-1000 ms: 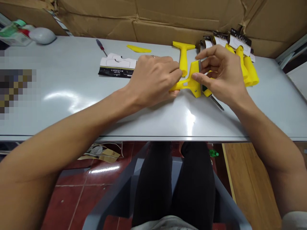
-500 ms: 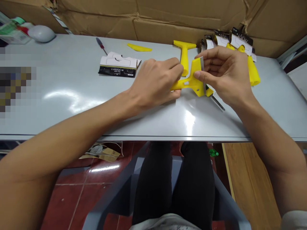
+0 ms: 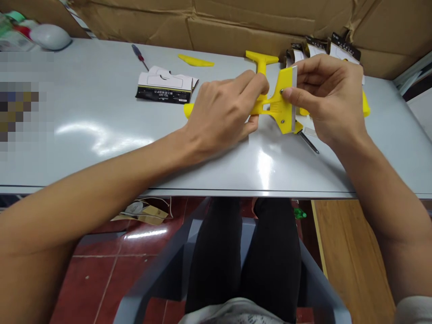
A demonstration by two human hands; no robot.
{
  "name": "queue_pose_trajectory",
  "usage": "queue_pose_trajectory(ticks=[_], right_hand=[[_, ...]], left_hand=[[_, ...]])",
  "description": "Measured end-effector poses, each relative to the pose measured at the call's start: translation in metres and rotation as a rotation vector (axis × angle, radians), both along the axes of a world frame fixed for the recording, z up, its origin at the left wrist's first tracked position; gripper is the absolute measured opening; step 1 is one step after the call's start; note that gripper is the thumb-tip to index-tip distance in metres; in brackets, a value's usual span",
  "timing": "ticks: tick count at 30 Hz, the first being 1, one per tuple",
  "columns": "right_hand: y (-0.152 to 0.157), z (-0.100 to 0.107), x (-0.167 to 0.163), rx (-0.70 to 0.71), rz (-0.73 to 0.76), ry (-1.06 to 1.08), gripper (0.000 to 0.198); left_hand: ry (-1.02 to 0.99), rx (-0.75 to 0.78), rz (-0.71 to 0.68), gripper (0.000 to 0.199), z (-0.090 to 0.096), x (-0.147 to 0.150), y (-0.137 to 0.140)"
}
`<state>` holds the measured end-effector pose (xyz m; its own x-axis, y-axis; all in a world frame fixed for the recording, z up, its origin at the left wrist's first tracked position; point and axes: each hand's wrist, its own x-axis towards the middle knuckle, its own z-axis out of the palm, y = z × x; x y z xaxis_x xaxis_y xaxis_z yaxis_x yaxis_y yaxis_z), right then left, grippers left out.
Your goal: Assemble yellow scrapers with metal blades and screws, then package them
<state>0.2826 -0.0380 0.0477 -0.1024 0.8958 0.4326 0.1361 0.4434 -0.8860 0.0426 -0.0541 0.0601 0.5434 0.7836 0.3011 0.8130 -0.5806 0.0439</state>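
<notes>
Both hands are clamped on one yellow scraper [image 3: 277, 104], held just above the grey table [image 3: 101, 135] near its far side. The left hand [image 3: 221, 114] is wrapped around the handle, whose end pokes out past the wrist side, while the right hand [image 3: 329, 101] pinches the wide head, thumb pressed on the flat face near a small screw and fingers curled behind the edge where a thin metal blade [image 3: 294, 96] stands along the head. Judging by this grip, the blade is being seated or lined up in the head; the next move would call for keeping the handle steady, holding the blade square along the edge, and keeping fingertips off its sharp side. A screwdriver [image 3: 305, 139] lies on the table touching or just beneath the scraper's lower corner, partly hidden by the right hand. Behind the scraper lies a second yellow scraper [image 3: 261, 60], and more packed ones with printed cards [image 3: 344, 47] sit behind the right hand. Further left are a folded card sleeve [image 3: 165, 85], a loose yellow strip [image 3: 195, 60] and a small red-handled screwdriver [image 3: 139, 55], with cardboard [image 3: 236, 22] along the back.
</notes>
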Motion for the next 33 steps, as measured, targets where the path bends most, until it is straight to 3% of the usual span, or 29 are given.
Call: queue_pose_trajectory(ticks=[5, 10, 13, 16, 20, 23, 27, 33], right_hand=[[-0.006, 0.001, -0.007, -0.049, -0.026, 0.080, 0.033], [-0.006, -0.001, -0.008, -0.040, -0.074, 0.075, 0.033], [-0.003, -0.004, -0.004, -0.048, -0.104, 0.042, 0.032], [-0.003, -0.009, -0.005, -0.026, -0.110, -0.084, 0.034], [-0.007, -0.021, -0.015, 0.252, -0.004, -0.550, 0.023], [-0.006, -0.032, -0.025, 0.415, 0.139, -0.869, 0.050], [-0.001, -0.039, -0.030, 0.479, 0.235, -1.062, 0.055], [0.000, -0.036, -0.021, 0.491, 0.182, -1.144, 0.048]], left_hand=[[0.111, 0.072, -0.046, 0.073, -0.003, 0.003, -0.003], [0.087, 0.149, -0.100, 0.075, -0.006, -0.004, 0.007], [0.103, 0.177, 0.019, 0.075, 0.009, -0.010, 0.014], [-0.110, 0.200, 0.153, 0.062, 0.026, -0.021, 0.028], [-0.541, -0.025, -0.016, 0.058, 0.040, -0.036, 0.047], [-0.723, -0.197, -0.098, 0.056, 0.041, -0.041, 0.050], [-0.686, -0.341, -0.092, 0.042, 0.038, -0.039, 0.044], [-0.623, -0.505, -0.089, 0.034, 0.034, -0.032, 0.042]])
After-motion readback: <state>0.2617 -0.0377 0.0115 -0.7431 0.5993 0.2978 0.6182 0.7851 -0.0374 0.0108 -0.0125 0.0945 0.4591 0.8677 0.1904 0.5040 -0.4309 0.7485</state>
